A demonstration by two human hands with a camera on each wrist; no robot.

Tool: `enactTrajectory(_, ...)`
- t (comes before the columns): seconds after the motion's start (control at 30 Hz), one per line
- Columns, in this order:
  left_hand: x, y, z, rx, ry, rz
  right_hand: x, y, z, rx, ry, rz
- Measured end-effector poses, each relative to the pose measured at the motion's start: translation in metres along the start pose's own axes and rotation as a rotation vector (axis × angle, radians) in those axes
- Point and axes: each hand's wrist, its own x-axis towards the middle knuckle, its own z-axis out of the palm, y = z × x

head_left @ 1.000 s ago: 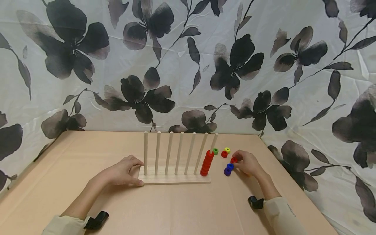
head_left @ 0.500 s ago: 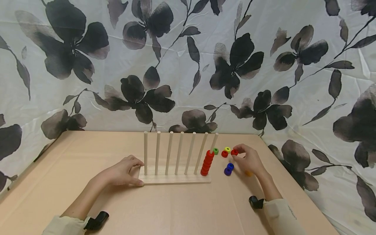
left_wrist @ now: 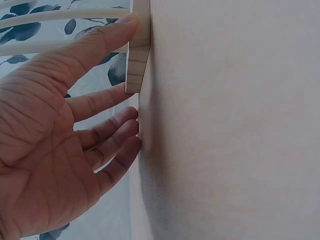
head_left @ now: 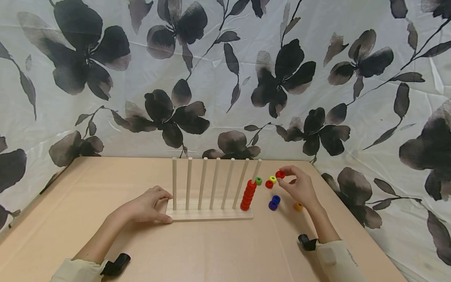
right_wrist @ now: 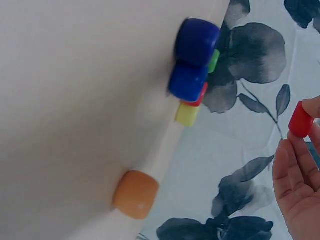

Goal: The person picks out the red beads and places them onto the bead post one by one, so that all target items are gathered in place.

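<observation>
A wooden peg rack (head_left: 211,215) with a row of upright pegs stands on the table. Its rightmost peg carries a stack of red beads (head_left: 248,196). My left hand (head_left: 149,205) grips the rack's left end; in the left wrist view its thumb lies on the base (left_wrist: 138,65) and the index finger touches the base's corner. Raised off the table, a red bead (right_wrist: 301,120) is pinched between the thumb and fingers of my right hand (head_left: 299,186). Below it on the table are a yellow bead (head_left: 273,179), another red bead (head_left: 269,184) and a green bead (head_left: 258,181).
Two blue beads (head_left: 274,203) touch each other right of the rack. An orange bead (head_left: 298,206) lies under the right wrist. A floral cloth (head_left: 225,78) hangs behind the table (head_left: 211,250). Black wrist devices (head_left: 116,265) sit at both sleeves.
My right hand has lifted the red bead from near the blue beads and moved it away toward the table's far side. The orange bead has come into fuller view. My left hand stays put.
</observation>
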Motion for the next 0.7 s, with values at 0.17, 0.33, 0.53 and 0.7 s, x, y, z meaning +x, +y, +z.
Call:
enactTrajectory(0.17,0.0,0.0,0.0,-0.003,0.002,0.001,0.0,-0.01,-0.001,0.0,0.036,-0.034)
enactTrajectory(0.33,0.0,0.0,0.0,-0.004,0.0,-0.001,-0.001,-0.018,-0.002,0.003,0.06,-0.047)
enactTrajectory(0.53,0.0,0.0,0.0,-0.006,-0.003,-0.007,0.0,-0.024,-0.002,0.018,0.083,-0.05)
enactTrajectory(0.7,0.001,-0.001,0.0,-0.002,-0.003,-0.011,-0.001,-0.029,-0.002,0.023,0.11,-0.076)
